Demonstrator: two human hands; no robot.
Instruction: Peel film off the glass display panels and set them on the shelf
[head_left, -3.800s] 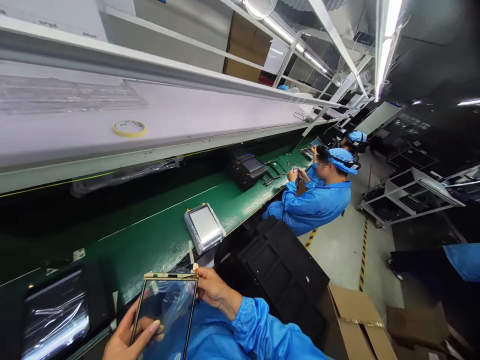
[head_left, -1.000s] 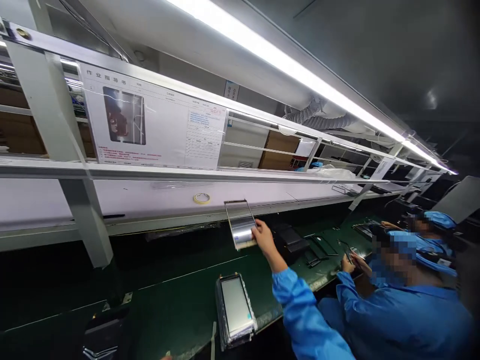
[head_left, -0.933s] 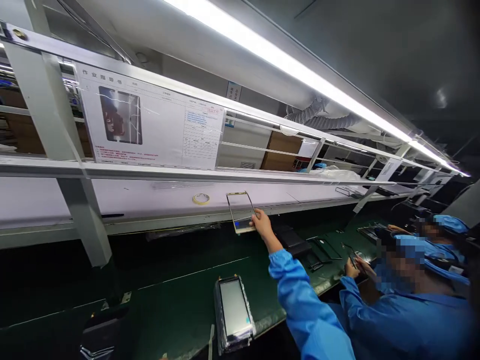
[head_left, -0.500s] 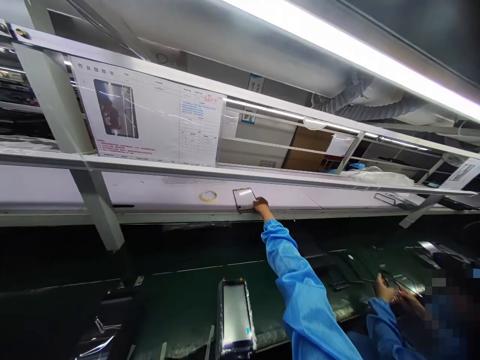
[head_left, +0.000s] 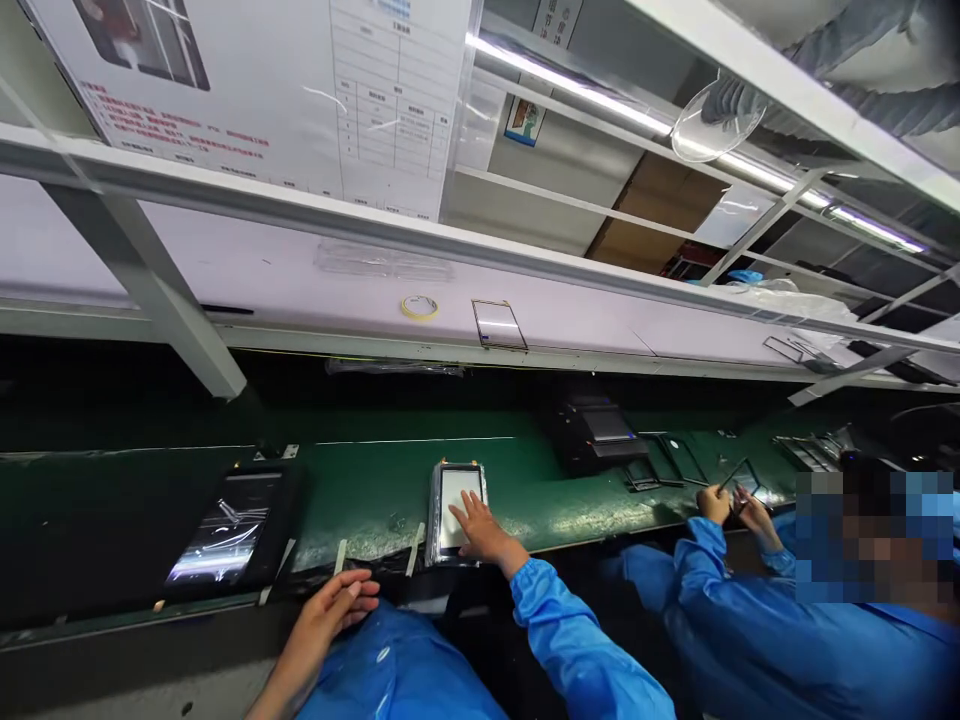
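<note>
My right hand (head_left: 480, 530) is over a flat rectangular panel with a pale screen and dark border (head_left: 454, 488), near the front edge of the green bench. Its fingers are spread across the right side of the screen, and I cannot tell how firmly they touch. My left hand (head_left: 334, 610) hovers above my lap, left of that panel, with loosely bent fingers and nothing visible in it. On the white shelf lies a thin dark-edged rectangular sheet (head_left: 499, 325), beside a roll of yellow tape (head_left: 419, 307).
A glossy dark screen unit (head_left: 225, 525) lies on the left. Right of centre stands a black device (head_left: 596, 430), with dark frames (head_left: 679, 460) beside it. A co-worker's hands (head_left: 731, 505) hold a thin frame at the right. A white post (head_left: 169, 290) slants down at left.
My right hand has left the rectangular sheet on the shelf and come down to the panel on the bench. My left hand has come into view. The camera has tilted downward.
</note>
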